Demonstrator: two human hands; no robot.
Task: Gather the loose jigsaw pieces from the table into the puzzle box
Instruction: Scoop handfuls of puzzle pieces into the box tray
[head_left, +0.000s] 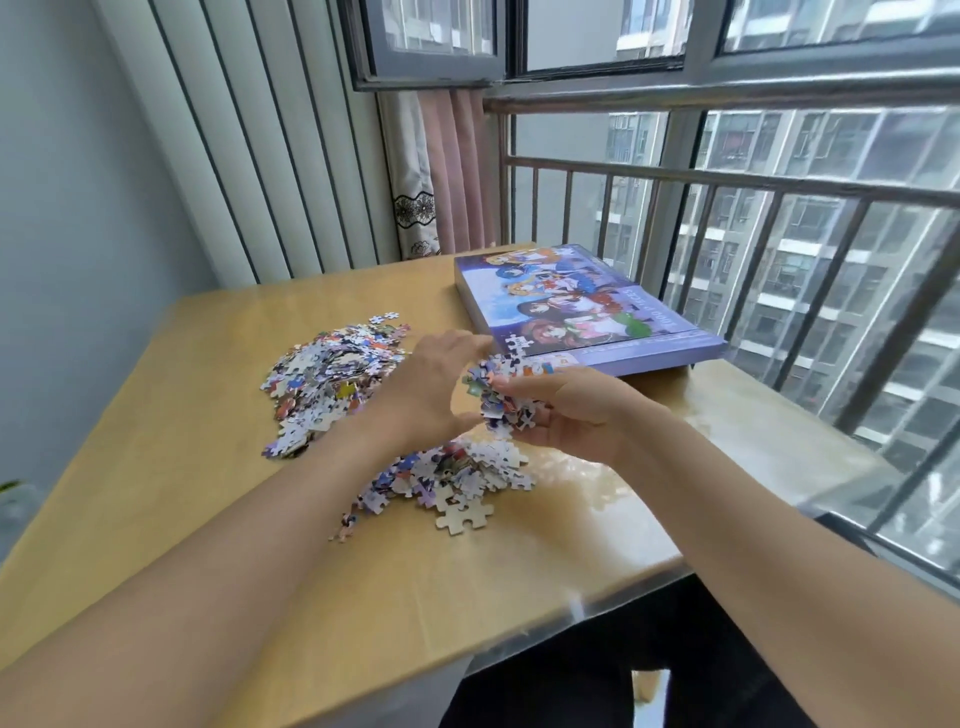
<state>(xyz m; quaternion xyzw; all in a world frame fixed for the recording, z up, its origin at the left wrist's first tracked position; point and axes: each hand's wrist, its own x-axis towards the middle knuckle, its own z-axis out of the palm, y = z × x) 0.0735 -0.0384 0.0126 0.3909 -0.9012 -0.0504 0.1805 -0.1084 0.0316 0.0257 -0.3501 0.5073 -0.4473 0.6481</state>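
My right hand (576, 410) is cupped palm-up above the table and holds a heap of jigsaw pieces (501, 392). My left hand (431, 384) is beside that heap, fingers curved against its left side. A large pile of loose pieces (327, 374) lies on the table to the left of my hands. A smaller pile (452, 478) lies under and in front of them. The puzzle box (587, 306), purple with a cartoon picture on its lid, lies at the back right of the table with the lid on.
The wooden table (208, 519) stands in a corner by a window. A metal railing (779, 218) runs just behind and right of the box. A pink curtain (441, 171) hangs at the back. The table's near edge (519, 639) is close to my body.
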